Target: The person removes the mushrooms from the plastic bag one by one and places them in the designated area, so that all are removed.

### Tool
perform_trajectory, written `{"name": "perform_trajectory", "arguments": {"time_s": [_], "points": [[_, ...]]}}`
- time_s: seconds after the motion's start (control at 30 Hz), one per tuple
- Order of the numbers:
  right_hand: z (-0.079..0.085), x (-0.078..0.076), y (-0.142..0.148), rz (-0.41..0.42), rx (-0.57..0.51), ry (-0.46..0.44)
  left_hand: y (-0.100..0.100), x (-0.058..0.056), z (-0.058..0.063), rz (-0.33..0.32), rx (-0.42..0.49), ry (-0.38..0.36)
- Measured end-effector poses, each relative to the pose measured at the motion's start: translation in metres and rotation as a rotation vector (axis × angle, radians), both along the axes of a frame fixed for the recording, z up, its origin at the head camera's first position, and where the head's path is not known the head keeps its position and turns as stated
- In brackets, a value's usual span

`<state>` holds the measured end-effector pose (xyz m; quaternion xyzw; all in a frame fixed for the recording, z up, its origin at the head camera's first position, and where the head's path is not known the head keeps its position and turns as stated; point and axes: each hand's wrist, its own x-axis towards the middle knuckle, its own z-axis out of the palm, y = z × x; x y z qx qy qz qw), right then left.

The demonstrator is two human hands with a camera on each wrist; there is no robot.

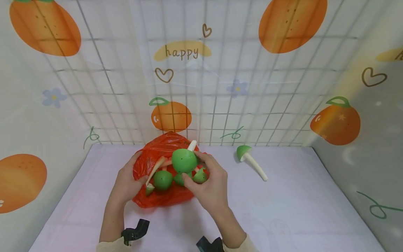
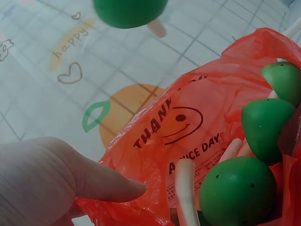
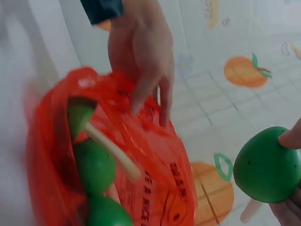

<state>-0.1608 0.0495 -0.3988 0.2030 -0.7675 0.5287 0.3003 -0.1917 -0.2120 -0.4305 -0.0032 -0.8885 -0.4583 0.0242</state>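
A red plastic bag (image 1: 145, 199) with printed words and a smiley face stands wide at the mouth. My left hand (image 1: 128, 182) pinches its left rim between thumb and fingers; the thumb (image 2: 113, 183) lies on the inside of the plastic. Inside the bag are several green-capped toy mushrooms, among them one with a round cap (image 1: 163, 180) and one with a long pale stem (image 2: 186, 188). Over the opening, my right hand (image 1: 209, 182) holds a green-capped mushroom (image 1: 184, 161) by its cap, the short white stem pointing up and away.
Another green-capped mushroom (image 1: 244, 153) lies on the white tabletop (image 1: 292, 196) to the right of the bag, its long stem towards the front. A white grid panel (image 1: 217, 119) behind a sheet printed with oranges rises at the back edge.
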Motion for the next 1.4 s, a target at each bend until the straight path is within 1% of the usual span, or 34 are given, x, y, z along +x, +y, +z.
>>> {"name": "perform_trajectory", "arguments": {"time_s": [0.2,0.37,0.47,0.63,0.73,0.97,1.1,1.23,1.4], "points": [[-0.001,-0.011,0.019,-0.084,-0.002,-0.002,0.000,0.001,0.001,-0.002,0.008,-0.005],[-0.006,-0.023,0.036,-0.170,-0.015,-0.021,0.000,0.000,0.001,-0.001,0.005,-0.005],[-0.011,-0.031,0.048,-0.234,-0.028,-0.041,0.000,-0.001,0.000,-0.002,0.004,-0.004],[-0.021,-0.043,0.070,-0.351,-0.021,-0.037,0.001,-0.001,0.000,0.002,0.006,-0.002],[-0.028,-0.050,0.082,-0.406,-0.019,-0.047,0.001,-0.001,0.000,0.007,0.008,-0.009],[-0.040,-0.060,0.109,-0.499,-0.056,-0.119,0.000,-0.001,0.000,0.006,0.008,-0.020],[-0.046,-0.063,0.120,-0.540,-0.050,-0.173,0.000,-0.001,0.000,0.004,0.009,-0.015],[-0.054,-0.065,0.128,-0.570,-0.006,-0.238,0.001,-0.001,0.000,0.003,0.013,-0.012],[-0.070,-0.071,0.133,-0.584,0.073,-0.325,0.001,-0.001,0.000,0.004,0.014,-0.014]]}}
